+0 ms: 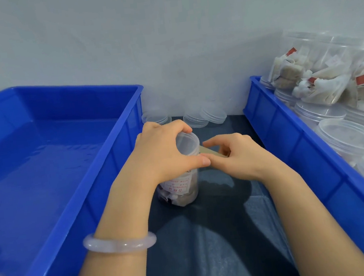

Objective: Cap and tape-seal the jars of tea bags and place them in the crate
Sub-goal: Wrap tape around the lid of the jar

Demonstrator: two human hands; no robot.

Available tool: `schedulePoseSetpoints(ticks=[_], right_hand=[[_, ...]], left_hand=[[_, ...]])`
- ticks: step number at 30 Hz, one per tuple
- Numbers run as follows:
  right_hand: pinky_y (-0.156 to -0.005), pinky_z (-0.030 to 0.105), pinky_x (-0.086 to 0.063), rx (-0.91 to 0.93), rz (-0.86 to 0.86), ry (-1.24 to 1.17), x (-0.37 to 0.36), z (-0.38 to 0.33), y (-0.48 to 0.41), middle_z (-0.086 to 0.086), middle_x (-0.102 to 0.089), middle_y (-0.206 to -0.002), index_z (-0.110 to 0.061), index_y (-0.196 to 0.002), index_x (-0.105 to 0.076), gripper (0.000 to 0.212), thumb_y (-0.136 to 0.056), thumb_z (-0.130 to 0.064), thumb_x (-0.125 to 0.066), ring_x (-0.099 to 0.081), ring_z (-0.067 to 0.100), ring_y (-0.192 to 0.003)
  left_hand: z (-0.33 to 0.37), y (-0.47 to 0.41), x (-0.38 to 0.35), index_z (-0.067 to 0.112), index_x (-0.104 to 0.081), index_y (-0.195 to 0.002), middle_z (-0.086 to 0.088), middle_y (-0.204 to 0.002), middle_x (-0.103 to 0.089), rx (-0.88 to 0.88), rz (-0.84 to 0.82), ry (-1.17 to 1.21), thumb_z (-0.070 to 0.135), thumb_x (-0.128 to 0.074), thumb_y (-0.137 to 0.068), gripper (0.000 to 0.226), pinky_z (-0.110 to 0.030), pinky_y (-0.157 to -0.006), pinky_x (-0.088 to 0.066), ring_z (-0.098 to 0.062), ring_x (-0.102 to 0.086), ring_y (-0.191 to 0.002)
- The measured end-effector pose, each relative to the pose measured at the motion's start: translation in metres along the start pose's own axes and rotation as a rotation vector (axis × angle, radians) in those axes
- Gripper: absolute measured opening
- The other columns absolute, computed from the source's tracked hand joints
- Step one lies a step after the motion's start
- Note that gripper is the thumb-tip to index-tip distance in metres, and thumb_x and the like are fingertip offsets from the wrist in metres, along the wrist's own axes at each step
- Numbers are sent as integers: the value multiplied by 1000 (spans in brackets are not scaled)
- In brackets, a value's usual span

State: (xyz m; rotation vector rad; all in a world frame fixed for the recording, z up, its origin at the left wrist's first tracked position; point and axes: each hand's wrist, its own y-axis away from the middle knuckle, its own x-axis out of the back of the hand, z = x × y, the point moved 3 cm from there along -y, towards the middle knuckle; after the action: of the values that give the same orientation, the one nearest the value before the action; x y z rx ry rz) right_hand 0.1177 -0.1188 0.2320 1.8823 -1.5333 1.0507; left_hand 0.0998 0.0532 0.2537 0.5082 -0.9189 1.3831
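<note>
Crate to the right of the right hand is packed with clear jars. Some lie on their sides stuffed with tea bags that have red tags; what's in the capped ones nearer me is too blurry to tell. The other crate sits just left of the left arm. A few loose lids lie past the hands, by the wall.

The jar being worked on stands upright on dark cloth between the two crates, with tea bags inside. Left hand is wrapped around its capped top. Right hand pinches a beige strip of tape that runs onto the cap's side. Label on the jar has red print, can't read it.
</note>
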Motion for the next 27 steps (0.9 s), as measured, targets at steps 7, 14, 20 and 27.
schedulePoseSetpoints(ticks=[7, 14, 20, 27], right_hand=[[-56, 22, -41, -6, -120, -96, -6, 1, 0, -5, -59, -77, -26, -129, -51, 59, -81, -60, -54, -62, 6, -52], [-78, 28, -47, 77, -66, -70, -3, -2, -1, -7, -63, -84, -31, -133, -54, 57, -82, -58, -52, -60, 10, -85], [-75, 22, -40, 113, -19, -116, 1, 1, 0, -25, -62, -73, -38, -124, -60, 48, -79, -55, -57, -58, 2, -79], [-67, 17, -37, 90, 39, -97, -2, 0, -2, -15, -59, -77, -41, -121, -61, 48, -77, -58, -56, -54, 0, -74]], left_hand=[[-6, 0, 1, 47, -49, -124, 5, -116, -48, -60, -13, 52, 60, -74, -65, 65, -20, -75, -33, -9, -36, -118], [-8, 0, 6, 38, -45, -133, 18, -130, -48, -110, 71, 95, 52, -77, -64, 77, -13, -82, -31, -3, -42, -118], [-14, -2, 3, 37, -46, -131, 18, -122, -50, -96, 91, 110, 44, -80, -64, 75, -16, -81, -33, -3, -42, -115], [-12, 0, 2, 36, -50, -125, 26, -104, -44, -124, 155, 63, 44, -78, -64, 67, -16, -73, -30, -1, -37, -105]])
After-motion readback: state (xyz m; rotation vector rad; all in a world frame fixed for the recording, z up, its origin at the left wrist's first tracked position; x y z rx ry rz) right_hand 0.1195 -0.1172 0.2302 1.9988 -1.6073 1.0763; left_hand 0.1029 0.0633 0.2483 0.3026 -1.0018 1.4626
